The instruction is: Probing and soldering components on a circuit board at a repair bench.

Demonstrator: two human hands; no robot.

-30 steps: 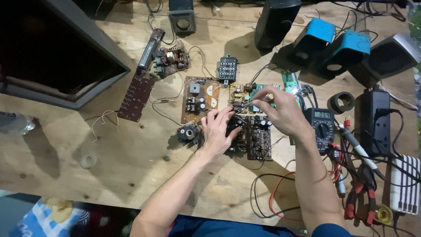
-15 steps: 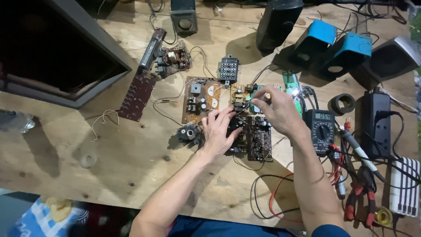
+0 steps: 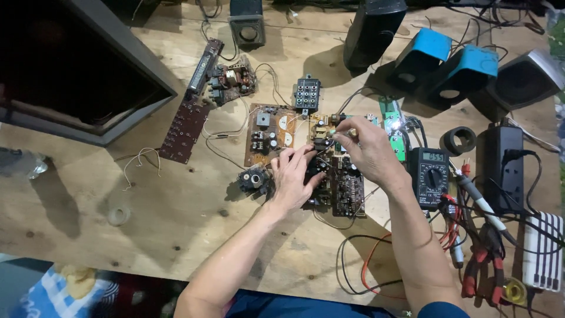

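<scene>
Both hands on dark circuit board (image 3: 346,187): left hand (image 3: 292,179) pressing flat, right hand (image 3: 368,154) pinching component; bare plywood table (image 3: 147,224) leftward.

Both hands on dark populated circuit board (image 3: 346,187), mid plywood bench (image 3: 118,259). Black digital multimeter (image 3: 430,175) just right. Orange-brown circuit board (image 3: 268,132) behind-left. Blue plastic speaker boxes (image 3: 438,62) far behind-right.

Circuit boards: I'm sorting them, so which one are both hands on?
The dark board under the left hand and right hand; the tan board and long brown board lie untouched.
</scene>
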